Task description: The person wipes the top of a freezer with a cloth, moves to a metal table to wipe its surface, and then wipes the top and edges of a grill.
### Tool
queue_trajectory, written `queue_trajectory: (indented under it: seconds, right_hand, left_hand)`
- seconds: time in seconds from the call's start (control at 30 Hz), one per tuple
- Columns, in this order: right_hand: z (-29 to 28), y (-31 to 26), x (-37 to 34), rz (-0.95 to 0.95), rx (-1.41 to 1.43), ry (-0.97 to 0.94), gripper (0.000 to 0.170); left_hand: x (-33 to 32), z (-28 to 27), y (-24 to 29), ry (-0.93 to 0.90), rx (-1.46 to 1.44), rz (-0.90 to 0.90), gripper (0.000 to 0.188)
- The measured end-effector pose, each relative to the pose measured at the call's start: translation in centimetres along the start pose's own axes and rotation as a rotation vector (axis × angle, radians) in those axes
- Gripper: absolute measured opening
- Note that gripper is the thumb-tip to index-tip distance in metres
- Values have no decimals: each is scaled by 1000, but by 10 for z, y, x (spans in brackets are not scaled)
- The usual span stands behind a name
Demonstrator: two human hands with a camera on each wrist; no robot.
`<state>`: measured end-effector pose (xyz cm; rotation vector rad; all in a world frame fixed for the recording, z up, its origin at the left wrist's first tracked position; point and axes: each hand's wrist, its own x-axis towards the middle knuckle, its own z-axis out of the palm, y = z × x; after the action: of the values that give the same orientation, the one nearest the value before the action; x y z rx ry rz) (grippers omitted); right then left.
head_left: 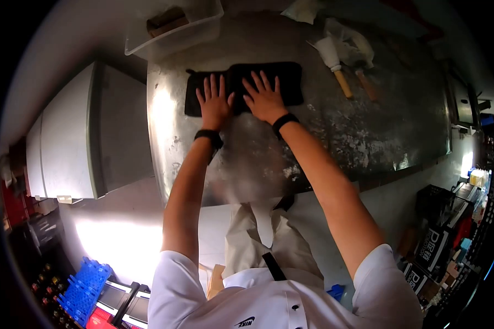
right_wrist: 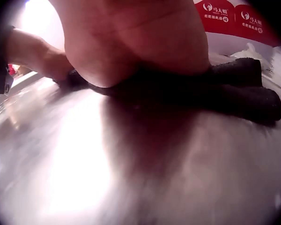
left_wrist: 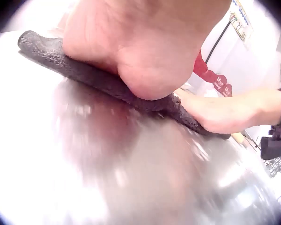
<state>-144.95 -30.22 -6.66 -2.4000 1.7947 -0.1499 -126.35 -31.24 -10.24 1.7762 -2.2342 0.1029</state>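
Note:
A dark folded cloth [head_left: 288,82], fuzzy like a towel, lies across the shiny metal table [head_left: 247,159]. My left hand [head_left: 215,107] presses flat on its left part with the fingers spread. On the middle of the cloth rests my right hand [head_left: 266,101], fingers straight and pointing away from me. In the left wrist view the heel of the left hand [left_wrist: 150,61] bears on the cloth's rolled near edge [left_wrist: 98,79]. Thick folded layers of the cloth [right_wrist: 253,103] show beside the right hand [right_wrist: 136,42] in the right wrist view.
At the table's back left stands a clear plastic bin [head_left: 175,41] with a brown item inside. Toward the back right lie a brush with a yellow handle [head_left: 343,83] and a clear plastic bag [head_left: 359,46]. A grey cabinet [head_left: 66,134] stands left of the table.

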Motion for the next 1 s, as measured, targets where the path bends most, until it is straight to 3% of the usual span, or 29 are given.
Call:
queue_trajectory:
  seconds: [0.07, 0.27, 0.47, 0.67, 1.0]
  right_hand:
    - [3, 0, -51, -69, 15, 66, 58]
    - [-7, 1, -200, -163, 59, 2, 57]
    - [-11, 8, -288, -147, 31, -65, 59]
    - [-11, 12, -281, -148, 85, -80, 55]
    - [-8, 37, -161, -153, 9, 5, 54]
  left_hand:
    - [-52, -16, 21, -23, -21, 3, 68]
    - [-187, -64, 108, -189, -28, -56, 69]
    - [-255, -80, 175, -258, -68, -114, 73]
    - [-245, -84, 178, -401, -88, -176, 73]
    - [-135, -47, 141, -184, -75, -121, 70]
